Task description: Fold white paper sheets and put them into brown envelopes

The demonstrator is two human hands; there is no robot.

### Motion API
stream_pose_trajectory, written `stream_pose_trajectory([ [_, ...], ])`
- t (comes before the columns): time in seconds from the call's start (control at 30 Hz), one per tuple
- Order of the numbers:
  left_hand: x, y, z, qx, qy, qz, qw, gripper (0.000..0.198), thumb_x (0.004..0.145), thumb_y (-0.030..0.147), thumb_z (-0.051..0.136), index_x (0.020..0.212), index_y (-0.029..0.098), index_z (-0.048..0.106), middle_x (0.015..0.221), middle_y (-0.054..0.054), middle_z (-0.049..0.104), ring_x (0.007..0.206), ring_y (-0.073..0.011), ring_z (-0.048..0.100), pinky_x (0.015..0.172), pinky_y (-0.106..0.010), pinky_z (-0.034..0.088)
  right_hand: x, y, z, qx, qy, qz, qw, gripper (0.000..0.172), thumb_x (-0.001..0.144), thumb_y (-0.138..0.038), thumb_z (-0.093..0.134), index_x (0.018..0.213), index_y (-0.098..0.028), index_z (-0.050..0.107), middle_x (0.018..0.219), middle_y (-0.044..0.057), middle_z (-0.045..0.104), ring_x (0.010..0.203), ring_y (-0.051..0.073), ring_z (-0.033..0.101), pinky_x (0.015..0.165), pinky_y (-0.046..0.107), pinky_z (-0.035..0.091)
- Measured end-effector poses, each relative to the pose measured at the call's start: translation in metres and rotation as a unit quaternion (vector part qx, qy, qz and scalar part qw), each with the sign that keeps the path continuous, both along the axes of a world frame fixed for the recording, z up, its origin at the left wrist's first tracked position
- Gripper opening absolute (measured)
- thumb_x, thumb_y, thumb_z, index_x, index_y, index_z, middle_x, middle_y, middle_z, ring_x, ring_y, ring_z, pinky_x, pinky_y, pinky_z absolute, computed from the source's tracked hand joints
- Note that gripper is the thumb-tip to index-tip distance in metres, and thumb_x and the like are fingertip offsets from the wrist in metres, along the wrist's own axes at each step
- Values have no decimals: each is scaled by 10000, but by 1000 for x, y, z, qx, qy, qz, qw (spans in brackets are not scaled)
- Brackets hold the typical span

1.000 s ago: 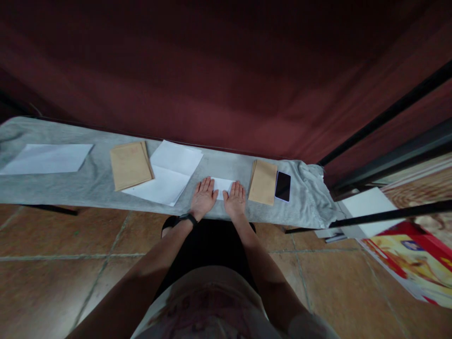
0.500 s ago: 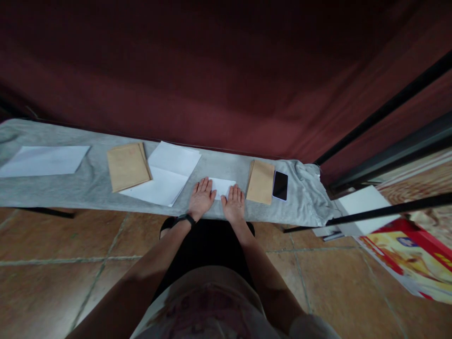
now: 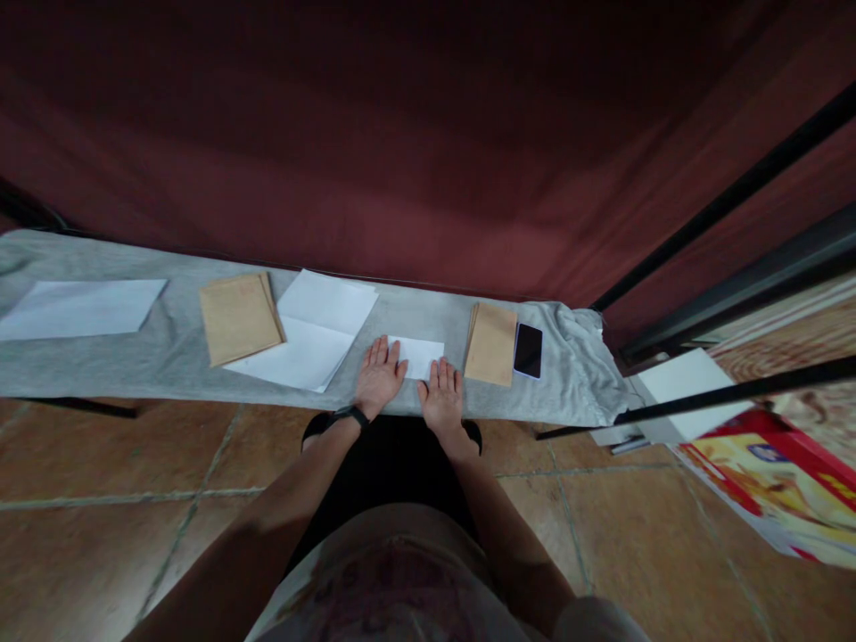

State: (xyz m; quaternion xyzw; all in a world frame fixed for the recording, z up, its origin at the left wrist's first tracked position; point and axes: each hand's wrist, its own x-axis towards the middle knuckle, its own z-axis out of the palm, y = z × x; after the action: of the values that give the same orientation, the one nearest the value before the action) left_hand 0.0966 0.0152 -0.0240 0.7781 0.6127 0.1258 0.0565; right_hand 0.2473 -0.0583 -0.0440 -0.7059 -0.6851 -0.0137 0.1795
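Observation:
A small folded sheet of white paper (image 3: 421, 355) lies on the grey cloth between my two hands. My left hand (image 3: 380, 379), with a dark band at its wrist, rests flat over the paper's left end, fingers stretched out. Flat at the lower right corner of the paper is my right hand (image 3: 442, 395), its fingers extended too. Larger creased white sheets (image 3: 327, 312) lie to the left, partly under a stack of brown envelopes (image 3: 241, 319). Right of my right hand is another small stack of brown envelopes (image 3: 491, 343).
A phone (image 3: 528, 350) lies beside the right envelopes. More white paper (image 3: 80, 308) is at the far left of the cloth-covered bench (image 3: 180, 379). A dark red curtain (image 3: 374, 178) hangs behind it. A white box (image 3: 688, 392) and a printed carton (image 3: 769, 490) stand at right.
My right hand has slid slightly down toward me, baring more of the folded paper. My left hand stays nearly in place on its left end. The view has shifted a little.

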Motion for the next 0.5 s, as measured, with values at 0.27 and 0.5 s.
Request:
stream_pose_trajectory([
  [0.27,-2,-1,0,7,-9,-4,1000,580,991,387,396,1496,110,465,1626,-179,366,1522,-310,308,1236,-458,240,1,-10,3,8,3,13,1000,589,1060,-381,424,1537,-37,401,1578,217,419,1489,315,369,1233,531,254],
  [0.5,-1,26,4,-67,-161,65,983,550,901,371,504,1378,108,579,1455,-175,584,1365,-287,519,1126,-410,413,-1,-10,4,11,4,7,1000,579,1061,-374,410,1537,-45,403,1576,208,427,1488,312,374,1233,533,256],
])
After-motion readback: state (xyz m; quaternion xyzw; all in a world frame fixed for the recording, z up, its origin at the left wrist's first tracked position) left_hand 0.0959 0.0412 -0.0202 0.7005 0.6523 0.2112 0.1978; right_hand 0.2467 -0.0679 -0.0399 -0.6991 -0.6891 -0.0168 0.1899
